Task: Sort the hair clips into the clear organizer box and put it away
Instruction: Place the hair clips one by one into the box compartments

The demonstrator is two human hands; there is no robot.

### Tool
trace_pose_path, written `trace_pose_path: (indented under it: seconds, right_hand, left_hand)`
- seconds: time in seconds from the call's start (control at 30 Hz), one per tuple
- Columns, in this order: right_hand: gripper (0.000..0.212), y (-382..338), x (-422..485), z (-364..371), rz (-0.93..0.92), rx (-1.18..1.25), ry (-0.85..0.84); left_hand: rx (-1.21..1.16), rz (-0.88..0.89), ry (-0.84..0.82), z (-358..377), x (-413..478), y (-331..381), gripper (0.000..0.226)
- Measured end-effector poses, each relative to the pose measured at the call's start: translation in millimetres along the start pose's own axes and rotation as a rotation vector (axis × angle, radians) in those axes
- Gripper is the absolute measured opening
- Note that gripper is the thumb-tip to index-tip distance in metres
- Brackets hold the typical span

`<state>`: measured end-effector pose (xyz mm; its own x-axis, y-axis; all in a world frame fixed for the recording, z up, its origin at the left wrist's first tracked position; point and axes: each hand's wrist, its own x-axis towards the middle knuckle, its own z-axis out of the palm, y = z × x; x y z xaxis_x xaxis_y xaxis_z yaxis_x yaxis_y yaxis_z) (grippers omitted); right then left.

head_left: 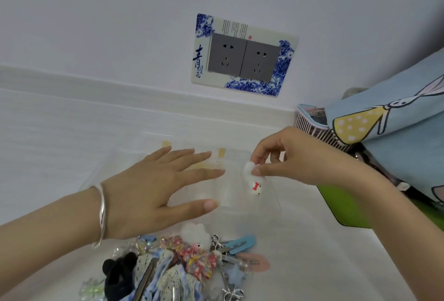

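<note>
The clear organizer box lies on the white tabletop, its walls hard to see against the surface. My right hand pinches a white fluffy hair clip with a red bow, hanging over the box's right side. My left hand hovers flat, fingers straight, over the box's left part; a silver bangle circles that wrist. A pile of hair clips lies at the near edge: a white plush one, a floral bow, lace bows, blue and pink snap clips, a black scrunchie.
A pink slatted basket stands at the back right beside a blue cartoon-print cloth. A green mat lies at the right. A double wall socket with a blue floral surround sits on the wall behind.
</note>
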<state>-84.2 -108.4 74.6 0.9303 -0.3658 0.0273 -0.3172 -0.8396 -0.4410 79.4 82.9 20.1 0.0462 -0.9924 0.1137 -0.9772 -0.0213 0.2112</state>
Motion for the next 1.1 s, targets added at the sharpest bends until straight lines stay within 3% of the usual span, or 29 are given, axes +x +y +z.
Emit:
trace_pose_path:
  seconds: [0.13, 0.4, 0.57, 0.77, 0.9, 1.1]
  right_hand:
    - [0.013, 6, 4, 11, 0.01, -0.138, -0.003]
    - [0.013, -2, 0, 3, 0.019, -0.177, -0.134]
    - [0.018, -8, -2, 11, 0.035, -0.267, -0.016]
    - [0.017, -17, -38, 1, -0.07, -0.054, 0.23]
    - [0.009, -43, -65, 26, -0.077, 0.215, 0.056]
    - [0.016, -53, -67, 75, 0.062, 0.1, 0.026]
  left_hand:
    - [-0.011, 0.001, -0.004, 0, 0, 0, 0.06]
    - [-0.009, 0.003, 0.005, 1, 2, 0, 0.061]
    - [-0.012, 0.014, 0.037, 1, 2, -2, 0.062]
    - [0.028, 0.069, 0.123, -4, -11, -6, 0.063]
    - [0.011, 0.16, 0.197, -7, -32, -1, 0.051]
    - [0.023, 0.179, 0.259, 5, -56, 5, 0.038]
